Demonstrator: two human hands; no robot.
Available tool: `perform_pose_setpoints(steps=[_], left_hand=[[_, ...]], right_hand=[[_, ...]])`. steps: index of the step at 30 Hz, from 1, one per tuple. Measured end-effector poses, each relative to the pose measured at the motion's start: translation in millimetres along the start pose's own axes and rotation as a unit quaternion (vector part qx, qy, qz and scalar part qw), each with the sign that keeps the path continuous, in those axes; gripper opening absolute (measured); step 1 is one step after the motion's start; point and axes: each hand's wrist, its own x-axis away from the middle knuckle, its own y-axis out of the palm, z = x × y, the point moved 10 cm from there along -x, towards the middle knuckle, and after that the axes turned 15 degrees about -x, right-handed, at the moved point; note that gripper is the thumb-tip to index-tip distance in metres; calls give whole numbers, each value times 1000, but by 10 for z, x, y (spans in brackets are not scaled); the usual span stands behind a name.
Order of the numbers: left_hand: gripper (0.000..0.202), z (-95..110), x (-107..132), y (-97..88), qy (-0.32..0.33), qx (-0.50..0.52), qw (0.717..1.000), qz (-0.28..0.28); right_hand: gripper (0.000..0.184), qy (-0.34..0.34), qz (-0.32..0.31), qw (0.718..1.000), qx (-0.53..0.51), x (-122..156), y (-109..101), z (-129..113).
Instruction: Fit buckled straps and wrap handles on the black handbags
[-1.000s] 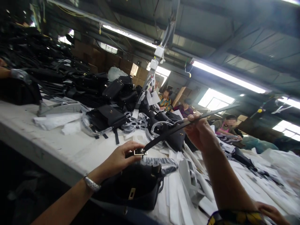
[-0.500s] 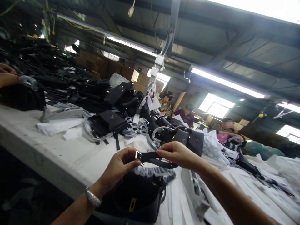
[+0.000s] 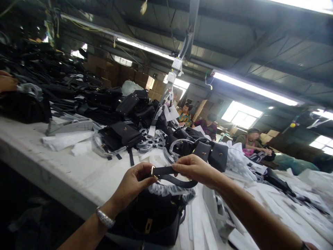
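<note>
My left hand pinches the gold buckle at one end of a black strap. Between finger and thumb, my right hand grips the same strap a short way to the right, so a length of it is stretched between both hands. The rest of the strap loops beneath. Directly below is a black handbag with a gold lock plate on its front and a plastic-wrapped handle. The strap's far end is partly hidden by my right hand.
Black bags and piles of straps lie across the white table. Wrapped handles sit behind my hands, white paper to the right. A co-worker's hand rests by a bag at far left; several people sit farther back.
The view has shifted very slightly. Both hands keep their hold on the strap, and its free loop hangs a little differently below. The co-worker's hand at far left has drawn further left.
</note>
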Motion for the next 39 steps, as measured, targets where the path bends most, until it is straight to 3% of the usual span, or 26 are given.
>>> perform_pose_setpoints(steps=[5,8,11,16,21,24,26,28,30,32,36,39], left_hand=[[35,119,25,134,39,-75,996,-37],[35,99,30,102,33,-84,996,-26],[40,19,21,-15,5,-55,998,4],[41,-11,-2,-80,-1,-17,1000,15],[36,59,-4,43,12,-61,998,-15],[33,103,10,61,29,-135,990,-18],[35,97,13,-21,27,-168,985,8],[39,87,13,-105,29,-185,982,25],[39,130,21,-150,60,-207,976,33],[34,253,61,-186,123,-248,959,58],[27,538,244,-263,243,-339,898,143],[26,676,382,-293,310,-375,861,150]], right_hand=[[36,-63,-30,986,154,-39,258,-128],[36,-99,-32,973,205,-35,337,-270],[34,-91,-3,975,205,-34,204,-313],[33,-30,16,989,147,-42,-47,-79],[36,-42,-17,989,142,-77,114,11],[34,-114,-24,969,216,-55,321,-133],[28,-188,8,944,271,9,404,-294],[34,-245,39,918,309,84,466,-413],[48,-267,63,898,344,117,510,-459],[49,-264,78,889,366,96,535,-459],[52,-258,57,908,324,7,574,-448],[44,-275,21,912,305,-21,597,-479]])
